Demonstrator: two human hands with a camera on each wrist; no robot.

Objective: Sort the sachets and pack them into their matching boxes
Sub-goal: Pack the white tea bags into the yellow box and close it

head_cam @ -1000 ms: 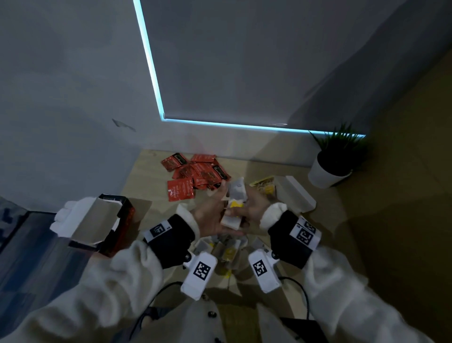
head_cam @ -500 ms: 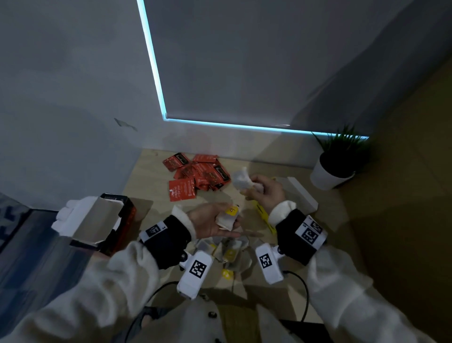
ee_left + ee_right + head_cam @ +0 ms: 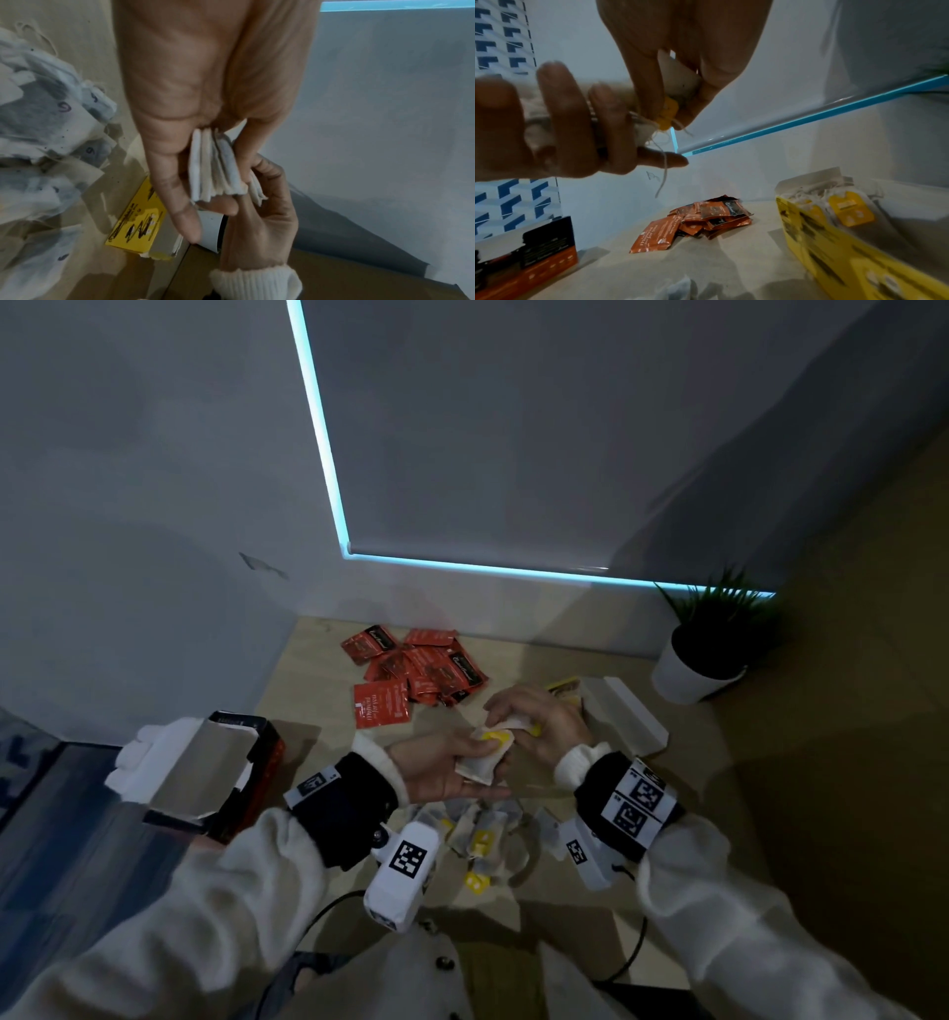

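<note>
My left hand lies palm up above the table and holds a small stack of white tea-bag sachets with yellow tags; in the left wrist view the stack sits edge-on between thumb and fingers. My right hand pinches one more tea bag with its yellow tag against that stack. The open yellow box holds several tea bags to the right. Red sachets lie heaped at the back. An open red-and-black box stands at the left.
Loose tea bags lie on the table under my hands. A potted plant stands at the back right by the wall. The yellow box's white flaps stick out towards the plant.
Half a second ago my right hand was lifted away with a tea bag. It has come back down onto the stack in my left hand, which has stayed put.
</note>
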